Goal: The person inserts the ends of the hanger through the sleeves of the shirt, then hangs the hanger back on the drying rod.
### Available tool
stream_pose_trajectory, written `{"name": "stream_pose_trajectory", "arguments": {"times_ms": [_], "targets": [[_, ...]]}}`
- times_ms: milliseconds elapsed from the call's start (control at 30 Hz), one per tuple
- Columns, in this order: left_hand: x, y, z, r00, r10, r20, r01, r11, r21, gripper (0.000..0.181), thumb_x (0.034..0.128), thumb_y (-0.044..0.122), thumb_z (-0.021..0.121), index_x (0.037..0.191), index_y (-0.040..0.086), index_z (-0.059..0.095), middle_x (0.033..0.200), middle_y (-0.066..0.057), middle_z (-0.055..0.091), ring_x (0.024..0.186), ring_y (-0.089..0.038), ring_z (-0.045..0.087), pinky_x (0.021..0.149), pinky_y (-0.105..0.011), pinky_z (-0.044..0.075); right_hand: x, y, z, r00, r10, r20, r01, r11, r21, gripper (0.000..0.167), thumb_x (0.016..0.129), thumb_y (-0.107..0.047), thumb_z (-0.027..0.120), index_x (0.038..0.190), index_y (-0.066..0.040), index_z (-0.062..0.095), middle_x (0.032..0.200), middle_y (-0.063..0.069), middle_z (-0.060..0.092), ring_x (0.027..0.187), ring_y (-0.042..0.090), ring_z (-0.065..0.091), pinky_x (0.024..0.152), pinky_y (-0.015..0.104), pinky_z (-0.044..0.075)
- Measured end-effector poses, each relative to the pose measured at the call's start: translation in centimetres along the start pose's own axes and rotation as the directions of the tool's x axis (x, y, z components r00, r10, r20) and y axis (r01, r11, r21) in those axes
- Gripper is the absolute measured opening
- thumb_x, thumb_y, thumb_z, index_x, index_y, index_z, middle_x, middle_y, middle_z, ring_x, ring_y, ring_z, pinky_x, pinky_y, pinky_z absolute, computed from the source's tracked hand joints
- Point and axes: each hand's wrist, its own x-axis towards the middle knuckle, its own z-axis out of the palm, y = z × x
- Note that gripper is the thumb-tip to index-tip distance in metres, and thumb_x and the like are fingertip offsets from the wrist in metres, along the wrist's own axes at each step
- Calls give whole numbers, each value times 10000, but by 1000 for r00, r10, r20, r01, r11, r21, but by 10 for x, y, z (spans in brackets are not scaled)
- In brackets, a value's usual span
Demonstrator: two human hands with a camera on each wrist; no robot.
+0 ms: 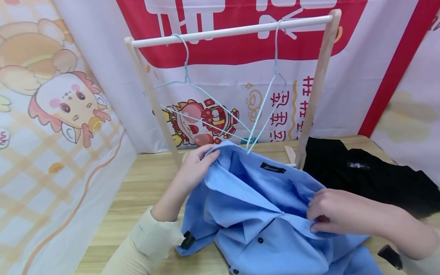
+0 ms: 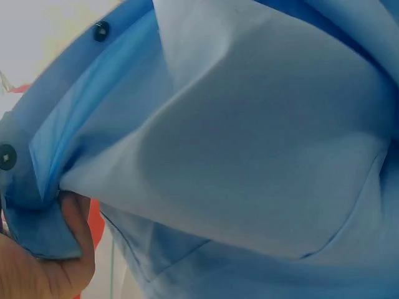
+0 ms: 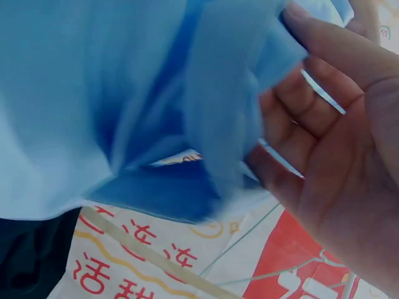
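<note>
A light blue button-up shirt (image 1: 275,254) with dark buttons and a black neck label (image 1: 273,167) is held up in front, its neck opening spread. My left hand (image 1: 192,168) pinches the left end of its collar between thumb and fingers; the left wrist view shows the thumb and fingers around the collar tip (image 2: 47,233). At the right side of the neck, my right hand (image 1: 338,212) grips the collar band with bent fingers. The lower end of a pale green wire hanger (image 1: 276,57) overlaps the collar's far edge; whether they touch, I cannot tell.
A wooden clothes rack (image 1: 233,33) stands behind the shirt, with a second wire hanger (image 1: 186,72) on its left. Black folded clothing (image 1: 371,179) lies at the right on the wooden tabletop (image 1: 151,183). Printed cloth (image 1: 68,110) walls in the back and sides.
</note>
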Motion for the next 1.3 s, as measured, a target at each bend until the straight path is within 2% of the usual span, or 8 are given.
{"name": "stream_pose_trajectory", "arguments": {"times_ms": [167,400,567,800,933,1033,1133,1300], "targets": [[-1,0,3,995,-75,70,82,992,-94,292,1043,174,591,1299,35,593,1087,-118,659,989,-239,585,849,-349,457,7,-1,-4,997,65,34,-65,998,7,154,889,-192,823,832,-279,709,753,-237,494,666,-46,468,596,183,467],[-2,7,5,991,-36,130,47,996,-80,194,1031,154,605,1181,31,599,739,-50,620,742,-193,587,677,-296,431,10,9,-13,991,116,63,-121,989,82,145,915,-155,790,926,-288,732,815,-222,538,727,-19,514,651,204,514],[-1,5,7,984,-63,167,80,992,-94,251,1041,181,594,1243,33,594,830,-58,636,818,-199,590,733,-296,446,16,14,-35,990,133,56,-141,975,173,125,957,-202,748,1078,-226,772,945,-194,643,797,6,581,720,242,559],[-3,2,7,979,-77,191,102,987,-126,319,1046,204,582,1311,27,568,1043,-113,666,965,-238,580,824,-332,459,21,22,-81,972,154,-179,-133,983,126,151,944,-149,756,1082,-208,777,988,-159,698,836,28,644,750,259,578],[-1,2,7,978,-80,194,105,987,-122,315,1051,210,576,1310,33,571,1060,-111,665,975,-239,577,836,-335,459,25,24,-100,931,205,-302,-169,976,138,194,938,-79,744,1111,-161,776,1024,-84,727,863,73,673,752,244,575],[0,1,6,976,-85,201,110,987,-116,309,1053,210,572,1309,37,568,1059,-110,659,974,-240,577,839,-334,459,31,22,-113,882,279,-381,-222,957,187,212,951,-62,724,1159,-82,758,1078,41,739,903,160,702,755,209,561],[-2,2,5,974,-77,214,104,988,-118,303,1051,201,577,1303,33,563,1027,-107,655,945,-233,581,813,-326,467,41,21,-124,808,375,-454,-287,924,252,236,972,-109,712,1197,-45,741,1122,131,728,934,223,713,753,177,545],[-2,2,5,970,-60,235,88,990,-112,306,1048,197,581,1302,27,564,996,-99,669,918,-218,600,804,-313,488,58,23,-138,686,467,-558,-316,882,349,274,991,-201,699,1206,-33,726,1078,150,716,856,156,699,742,160,540]]}}
